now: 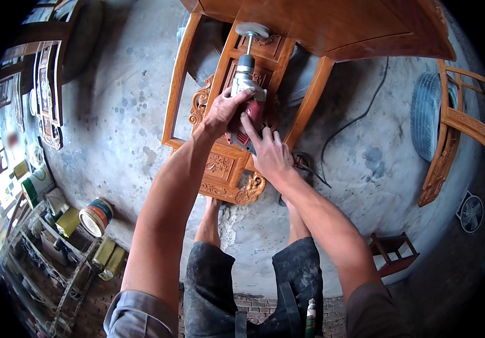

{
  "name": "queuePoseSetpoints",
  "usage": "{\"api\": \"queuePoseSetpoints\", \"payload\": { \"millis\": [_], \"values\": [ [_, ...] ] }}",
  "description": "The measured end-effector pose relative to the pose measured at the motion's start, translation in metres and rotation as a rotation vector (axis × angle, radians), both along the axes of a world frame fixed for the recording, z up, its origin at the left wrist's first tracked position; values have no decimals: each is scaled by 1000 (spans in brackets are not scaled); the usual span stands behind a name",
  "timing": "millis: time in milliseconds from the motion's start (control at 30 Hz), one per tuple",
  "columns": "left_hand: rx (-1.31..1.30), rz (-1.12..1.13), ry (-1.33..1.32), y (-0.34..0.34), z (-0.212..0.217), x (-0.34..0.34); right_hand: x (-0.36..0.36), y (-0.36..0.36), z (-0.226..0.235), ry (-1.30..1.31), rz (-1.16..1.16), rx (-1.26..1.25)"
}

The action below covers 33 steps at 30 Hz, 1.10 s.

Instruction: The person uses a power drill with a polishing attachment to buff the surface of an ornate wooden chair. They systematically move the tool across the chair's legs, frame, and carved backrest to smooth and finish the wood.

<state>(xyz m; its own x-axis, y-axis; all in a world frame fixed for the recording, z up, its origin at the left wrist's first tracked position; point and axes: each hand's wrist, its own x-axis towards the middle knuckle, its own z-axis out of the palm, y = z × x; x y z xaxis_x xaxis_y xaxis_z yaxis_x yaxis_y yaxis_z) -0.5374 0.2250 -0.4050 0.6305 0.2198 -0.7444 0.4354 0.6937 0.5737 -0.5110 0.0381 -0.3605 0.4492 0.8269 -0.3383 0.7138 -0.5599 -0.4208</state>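
A red and grey power drill (pixel 249 110) points away from me, with a pale round polishing disc (pixel 252 29) on a shaft in its chuck. The disc looks blurred and is at the glossy brown wood of a carved chair (pixel 220 160). My left hand (pixel 225 111) is wrapped round the front of the drill's body, thumb over the top. My right hand (pixel 269 151) is closed on the rear of the drill, its index finger stretched along the red housing. The drill's handle is mostly hidden under my hands.
A black cable (pixel 361 117) runs over the concrete floor at the right. Further right, a chair frame (pixel 448 124) leans by a tyre (pixel 425 115). A small wooden stool (pixel 393 254) stands at lower right. Paint buckets (pixel 96 217) and a metal rack (pixel 56 270) are at lower left.
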Motion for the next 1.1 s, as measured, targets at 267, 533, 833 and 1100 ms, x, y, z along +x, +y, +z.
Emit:
{"api": "queuePoseSetpoints", "payload": {
  "millis": [267,533,833,1100],
  "values": [
    [-24,-13,5,-27,0,-8,-7,-22,21,72,-5,-72],
    [-21,40,-16,-12,4,-21,-9,-6,25,112,24,-72],
    [-66,38,43,-32,16,-25,-20,-22,36,163,-18,-117],
    [-68,39,36,-31,21,-27,-23,-21,40,189,-38,-124]
  ]
}}
